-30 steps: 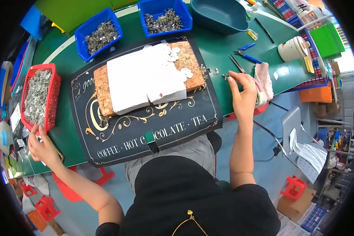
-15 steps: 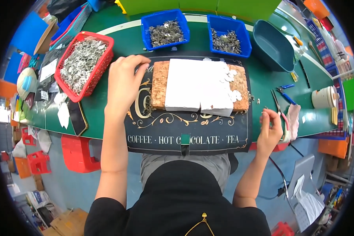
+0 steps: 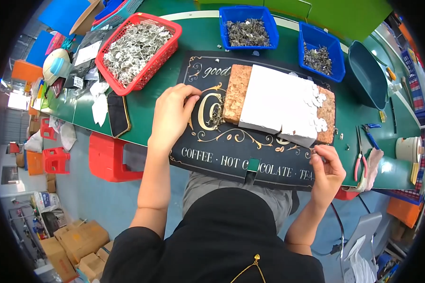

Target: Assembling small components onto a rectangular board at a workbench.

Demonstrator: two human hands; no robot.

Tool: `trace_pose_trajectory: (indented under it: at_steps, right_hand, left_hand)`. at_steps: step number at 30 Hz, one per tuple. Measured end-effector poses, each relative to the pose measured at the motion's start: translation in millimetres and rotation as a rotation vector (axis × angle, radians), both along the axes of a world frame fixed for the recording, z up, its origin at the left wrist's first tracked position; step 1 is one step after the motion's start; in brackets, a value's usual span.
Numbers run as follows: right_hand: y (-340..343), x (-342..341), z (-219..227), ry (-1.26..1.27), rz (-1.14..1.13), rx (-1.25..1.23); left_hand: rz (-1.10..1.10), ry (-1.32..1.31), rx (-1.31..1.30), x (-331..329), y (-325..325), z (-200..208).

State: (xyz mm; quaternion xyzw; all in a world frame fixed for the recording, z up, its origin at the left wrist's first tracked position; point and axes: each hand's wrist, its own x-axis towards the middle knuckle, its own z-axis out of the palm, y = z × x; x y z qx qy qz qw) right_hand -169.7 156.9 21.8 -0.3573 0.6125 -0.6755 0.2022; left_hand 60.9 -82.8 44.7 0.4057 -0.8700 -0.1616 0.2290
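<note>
My left hand (image 3: 174,112) hovers over the dark printed mat (image 3: 208,165), left of the cork block. Its fingers are bent, with the thumb a little apart and nothing visible between. Close to it lies a small heap of dark bits (image 3: 216,117). A white slab (image 3: 281,101) covers the middle of the cork block (image 3: 236,92). Several small white flat pieces (image 3: 318,100) cluster along the slab's right side. At the mat's lower right, my right hand (image 3: 328,172) pinches thumb and fingertips together, with a tiny dark thing at the tips, too small to name.
A red basket (image 3: 171,46) of greyish-white pieces stands at left, a phone (image 3: 119,114) below it. Two blue bins (image 3: 248,45) (image 3: 322,71) hold small dark pieces. At right are a dark green tub (image 3: 368,80), pink-handled pliers (image 3: 360,165), blue-handled cutters (image 3: 372,137) and a white canister (image 3: 407,150).
The whole view has turned, so the table appears shifted right and tilted. My right hand now sits nearer the slab's lower right corner; my left hand stays beside the block, its grip much the same.
</note>
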Motion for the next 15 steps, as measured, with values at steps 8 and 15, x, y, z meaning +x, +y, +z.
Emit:
trace_pose_trajectory:
  at_steps: [8,15]
  right_hand:
    - [-11.0,15.7,16.5,0.135,-0.012,0.080]
    - [-12.1,12.1,13.0,-0.004,-0.065,0.001]
  left_hand:
    - [-0.179,0.015,-0.185,-34.2,-51.4,-0.4]
    - [-0.647,0.243,-0.018,-80.4,7.2,28.9]
